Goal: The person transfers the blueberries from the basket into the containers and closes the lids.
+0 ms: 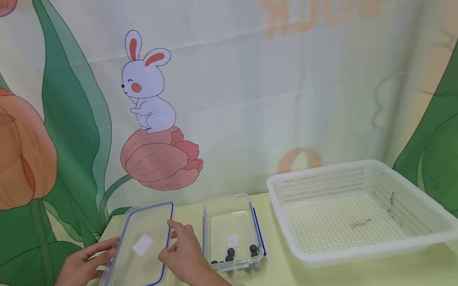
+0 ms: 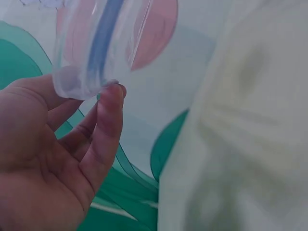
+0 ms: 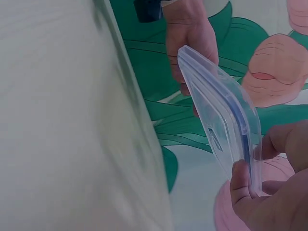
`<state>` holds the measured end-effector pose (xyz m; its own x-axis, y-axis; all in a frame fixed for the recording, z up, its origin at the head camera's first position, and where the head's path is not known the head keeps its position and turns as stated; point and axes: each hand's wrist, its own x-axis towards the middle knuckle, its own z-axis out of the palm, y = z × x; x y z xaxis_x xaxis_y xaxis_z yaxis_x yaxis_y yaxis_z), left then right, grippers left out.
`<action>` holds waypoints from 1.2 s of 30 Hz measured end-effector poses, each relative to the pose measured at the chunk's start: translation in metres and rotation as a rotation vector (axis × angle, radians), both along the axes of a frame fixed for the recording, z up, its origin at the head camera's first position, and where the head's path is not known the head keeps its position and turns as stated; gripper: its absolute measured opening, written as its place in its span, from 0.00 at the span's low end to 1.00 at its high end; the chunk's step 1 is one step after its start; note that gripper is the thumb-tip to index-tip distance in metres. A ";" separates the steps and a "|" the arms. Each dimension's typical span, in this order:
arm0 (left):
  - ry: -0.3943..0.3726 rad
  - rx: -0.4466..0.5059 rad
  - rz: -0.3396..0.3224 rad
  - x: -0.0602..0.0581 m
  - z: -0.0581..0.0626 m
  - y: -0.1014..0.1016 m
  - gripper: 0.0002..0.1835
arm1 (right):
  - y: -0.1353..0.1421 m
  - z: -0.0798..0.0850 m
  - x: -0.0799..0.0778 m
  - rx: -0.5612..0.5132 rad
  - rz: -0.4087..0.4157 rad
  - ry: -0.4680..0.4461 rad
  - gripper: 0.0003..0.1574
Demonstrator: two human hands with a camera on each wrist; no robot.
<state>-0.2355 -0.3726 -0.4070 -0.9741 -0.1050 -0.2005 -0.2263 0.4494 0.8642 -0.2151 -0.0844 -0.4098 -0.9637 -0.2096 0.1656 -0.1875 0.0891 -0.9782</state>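
A clear plastic lid point(image 1: 138, 268) with a blue seal and a white label point(image 1: 143, 245) is held up at the left of the head view. My left hand point(image 1: 85, 265) pinches its left edge between thumb and fingers. On the opposite edge, my right hand point(image 1: 188, 253) grips it, the thumb point(image 3: 240, 178) on one face and fingers on the other. Right of the lid stands a clear lidless container point(image 1: 259, 232) with blue side clips. Dark round berries like blueberries point(image 1: 229, 256) lie at its near end, and a white label point(image 1: 233, 241) shows there too.
A white perforated plastic basket point(image 1: 286, 239) stands at the right on the pale yellow-green tabletop point(image 1: 294, 282). Behind the table hangs a curtain point(image 1: 230, 95) printed with tulips and a rabbit.
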 end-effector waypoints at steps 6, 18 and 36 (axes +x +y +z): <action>0.035 0.000 -0.011 0.002 0.027 0.025 0.36 | 0.032 0.012 -0.004 0.021 -0.004 0.054 0.44; 0.299 0.090 -0.118 -0.004 0.048 0.096 0.30 | 0.105 0.024 -0.011 0.064 -0.009 0.133 0.40; 0.530 0.299 -0.002 -0.023 0.049 0.192 0.17 | 0.170 0.049 -0.027 -0.014 -0.249 0.156 0.22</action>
